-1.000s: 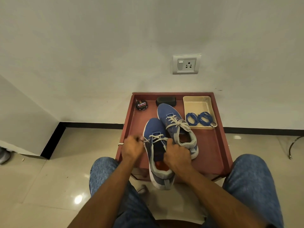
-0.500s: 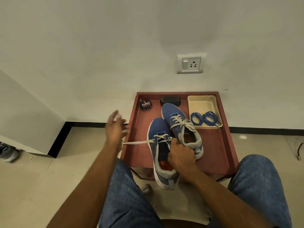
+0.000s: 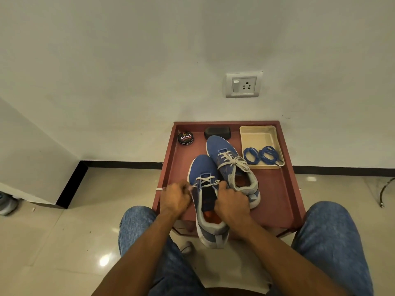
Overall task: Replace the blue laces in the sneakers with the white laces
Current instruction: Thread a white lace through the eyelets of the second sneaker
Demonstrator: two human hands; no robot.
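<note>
Both forearms reach straight out toward 12 o'clock, knuckles up. Left hand [image 3: 175,196] is curled with fingertips pinched together, right hand [image 3: 232,200] curled too, sitting just at its 3 o'clock.

Bare forearms [image 3: 136,248], blue denim jeans [image 3: 329,242] (faded at the knees)

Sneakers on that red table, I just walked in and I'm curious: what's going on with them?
A seated person is lacing the near sneaker with a white lace. The left hand pinches the lace end beside the shoe; the right hand grips the shoe's right side. The far sneaker is already laced and tied in white. The blue laces lie coiled in the cream tray.
</note>
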